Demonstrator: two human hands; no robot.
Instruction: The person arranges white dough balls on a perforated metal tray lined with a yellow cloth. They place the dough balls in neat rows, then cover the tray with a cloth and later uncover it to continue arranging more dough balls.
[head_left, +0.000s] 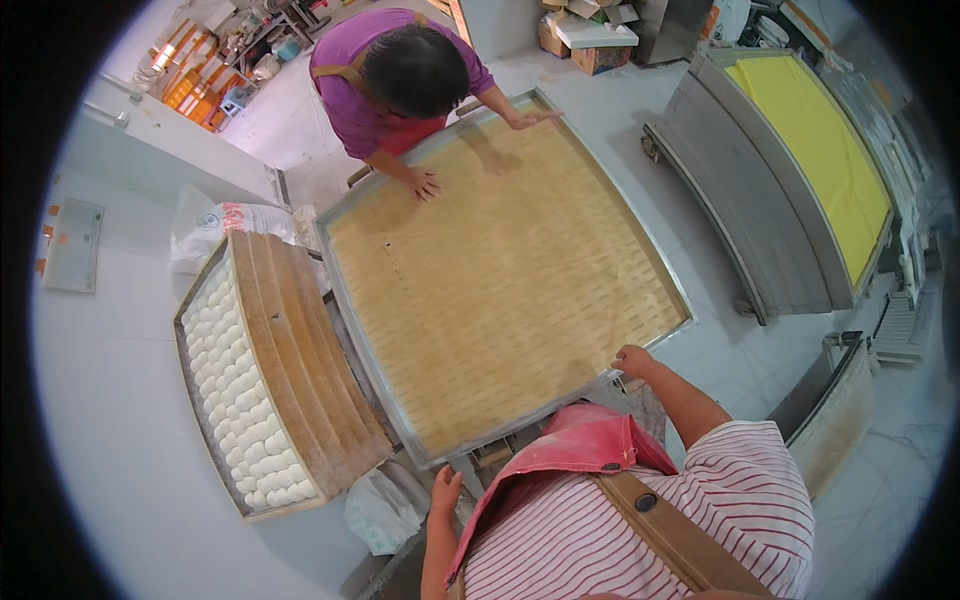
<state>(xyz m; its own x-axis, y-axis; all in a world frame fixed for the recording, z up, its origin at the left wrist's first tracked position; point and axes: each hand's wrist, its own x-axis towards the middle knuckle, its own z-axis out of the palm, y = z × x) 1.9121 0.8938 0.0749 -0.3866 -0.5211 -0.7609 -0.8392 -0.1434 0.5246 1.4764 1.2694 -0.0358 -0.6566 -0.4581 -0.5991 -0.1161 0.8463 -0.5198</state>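
A large woven bamboo mat tray (495, 277) with a metal-edged frame lies before me. My right hand (634, 361) is closed over its near rim, close to the right corner. Just off the near left corner is my left hand (446, 489), its fingers slightly curled. Whether it touches the rim cannot be told. Across the tray a co-worker (390, 67) in a purple top leans over. One of their hands (424, 184) lies flat on the mat, and the other hand (532, 118) reaches to the far right corner.
Wooden trays (300, 337) stand stacked at left, the top one holding rows of white dough balls (236, 382). On the right is a wheeled grey metal bin (735, 195) with a yellow cover (817, 157). A white sack (247, 217) and a plastic bag (382, 510) sit near the stack.
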